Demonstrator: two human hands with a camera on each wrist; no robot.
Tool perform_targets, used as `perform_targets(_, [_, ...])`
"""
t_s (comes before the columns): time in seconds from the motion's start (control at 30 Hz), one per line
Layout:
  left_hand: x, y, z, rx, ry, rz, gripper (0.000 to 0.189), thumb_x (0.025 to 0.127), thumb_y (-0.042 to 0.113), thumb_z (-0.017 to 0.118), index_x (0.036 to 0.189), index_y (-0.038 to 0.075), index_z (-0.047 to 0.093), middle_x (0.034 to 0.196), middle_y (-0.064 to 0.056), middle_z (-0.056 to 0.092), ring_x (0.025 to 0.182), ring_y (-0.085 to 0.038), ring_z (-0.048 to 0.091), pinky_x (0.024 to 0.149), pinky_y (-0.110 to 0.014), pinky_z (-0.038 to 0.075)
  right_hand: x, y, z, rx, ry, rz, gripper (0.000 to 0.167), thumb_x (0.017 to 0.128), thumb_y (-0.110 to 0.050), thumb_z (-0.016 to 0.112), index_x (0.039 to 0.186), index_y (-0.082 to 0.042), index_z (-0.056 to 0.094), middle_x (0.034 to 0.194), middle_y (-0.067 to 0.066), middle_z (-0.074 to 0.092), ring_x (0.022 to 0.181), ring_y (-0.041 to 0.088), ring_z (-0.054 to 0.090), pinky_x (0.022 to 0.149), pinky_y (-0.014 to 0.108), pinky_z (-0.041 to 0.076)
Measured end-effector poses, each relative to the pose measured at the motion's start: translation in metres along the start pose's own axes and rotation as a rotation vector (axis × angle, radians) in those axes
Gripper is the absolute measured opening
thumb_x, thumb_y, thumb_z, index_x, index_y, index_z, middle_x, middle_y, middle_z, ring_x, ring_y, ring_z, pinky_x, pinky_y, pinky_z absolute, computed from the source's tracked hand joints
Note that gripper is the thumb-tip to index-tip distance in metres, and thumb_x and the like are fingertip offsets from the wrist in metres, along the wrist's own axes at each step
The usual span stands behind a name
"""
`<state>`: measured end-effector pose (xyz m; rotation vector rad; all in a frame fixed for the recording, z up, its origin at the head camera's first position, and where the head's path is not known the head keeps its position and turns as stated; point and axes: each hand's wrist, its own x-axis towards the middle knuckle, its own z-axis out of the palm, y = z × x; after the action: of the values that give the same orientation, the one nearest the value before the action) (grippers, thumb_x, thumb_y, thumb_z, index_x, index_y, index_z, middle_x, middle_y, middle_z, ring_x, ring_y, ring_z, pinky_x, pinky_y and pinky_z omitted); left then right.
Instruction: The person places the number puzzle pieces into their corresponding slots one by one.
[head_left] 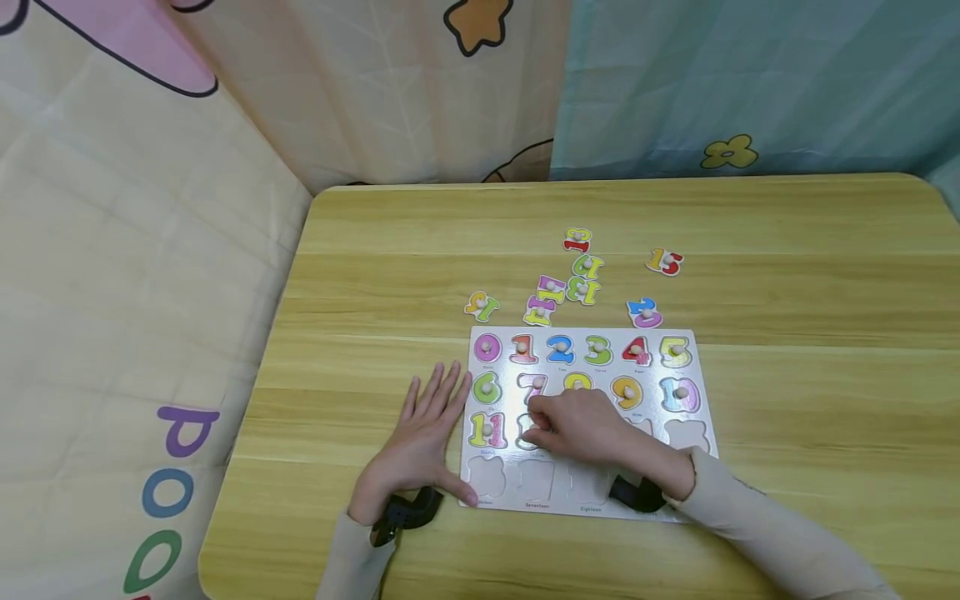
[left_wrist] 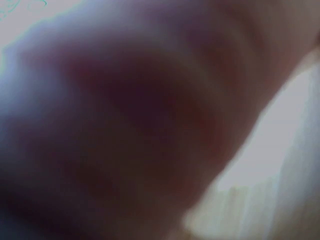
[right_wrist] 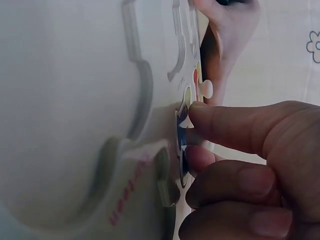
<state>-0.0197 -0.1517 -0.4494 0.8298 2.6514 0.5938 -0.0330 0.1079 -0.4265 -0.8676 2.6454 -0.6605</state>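
Here at the pale wooden counter (head_left: pixel 360 292), the right hand (head_left: pixel 581 425) has thumb and fingertips pinched on a small number piece with blue and yellow-green parts (right_wrist: pixel 181 132), down at the second slot of the third row; whether it sits fully in, I cannot tell. Over on the left, the left hand (head_left: pixel 420 442) grasps nothing, fingers spread and straight, thumb at the near left corner of the white rectangular puzzle board (head_left: pixel 504 497). A full far row on the board, zero to five, knobs up! Nearer, the pink-and-yellow eleven (head_left: pixel 487 431) fills the third row's left slot, and bare recesses show along the near row. Beyond the far edge lie eight loose pieces, the orange-and-red fifteen (head_left: pixel 665 262) farthest right.
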Motion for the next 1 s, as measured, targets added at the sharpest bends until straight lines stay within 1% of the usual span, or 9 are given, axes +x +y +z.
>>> perform_targets(0.27, [-0.0006,0.0007,-0.0010,-0.012,-0.004,-0.007,0.152,0.040,0.068,0.083,0.152,0.005,0.002,0.157,-0.013,-0.011,0.141,-0.030,-0.017,0.110,-0.049,-0.013,0.0012,0.0001,-0.0014,0.014,-0.017,0.005,0.034,0.086,-0.037,0.070,0.067,-0.022,0.045,0.052,-0.014,0.037,0.049,0.003,0.037,0.045,0.022,0.023])
perform_targets(0.43, [-0.0005,0.0005,-0.0009,-0.001,-0.009,-0.009,0.152,0.040,0.069,0.083,0.152,0.006,0.001,0.157,-0.012,-0.011,0.141,-0.030,-0.017,0.110,-0.049,-0.013,0.0010,-0.0011,-0.0026,0.009,-0.019,0.015,0.034,0.086,-0.038,0.070,0.067,-0.022,0.045,0.052,-0.013,0.037,0.049,0.003,0.037,0.045,0.022,0.024])
perform_targets(0.77, [-0.0011,-0.0003,0.0000,-0.001,0.000,-0.004,0.152,0.040,0.069,0.082,0.152,0.005,0.002,0.157,-0.013,-0.011,0.141,-0.030,-0.017,0.110,-0.050,-0.013,-0.0008,-0.0058,-0.0009,-0.051,0.001,0.040,0.036,0.085,-0.038,0.070,0.066,-0.021,0.044,0.050,-0.011,0.037,0.046,0.005,0.037,0.044,0.024,0.025])
perform_targets(0.87, [-0.0012,0.0000,-0.0003,-0.011,0.003,-0.002,0.151,0.040,0.068,0.083,0.152,0.005,0.003,0.157,-0.013,-0.010,0.141,-0.030,-0.016,0.110,-0.050,-0.013,-0.0005,-0.0052,-0.0011,-0.054,-0.012,0.055,0.037,0.084,-0.044,0.070,0.066,-0.022,0.045,0.050,-0.012,0.039,0.046,0.005,0.038,0.044,0.025,0.027])
perform_targets(1.0, [-0.0009,0.0005,-0.0008,-0.014,0.003,0.002,0.151,0.041,0.067,0.084,0.152,0.004,0.003,0.157,-0.013,-0.010,0.141,-0.031,-0.016,0.110,-0.050,-0.013,0.0010,-0.0010,-0.0075,-0.017,-0.069,0.068,0.037,0.084,-0.052,0.065,0.068,-0.024,0.049,0.051,-0.013,0.042,0.048,0.004,0.040,0.045,0.025,0.029])
